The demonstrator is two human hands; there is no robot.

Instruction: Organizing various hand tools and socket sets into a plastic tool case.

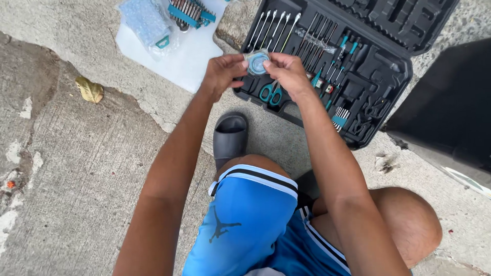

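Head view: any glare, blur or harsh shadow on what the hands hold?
Head view: soft even daylight, no harsh shadows; the small plastic-wrapped round item between left hand and right hand shows slight sheen and softness; the tool case reads sharp.

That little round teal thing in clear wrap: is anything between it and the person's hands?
Nothing visible. Both the left hand and right hand already pinch the small round wrapped item, held above the open tool case.
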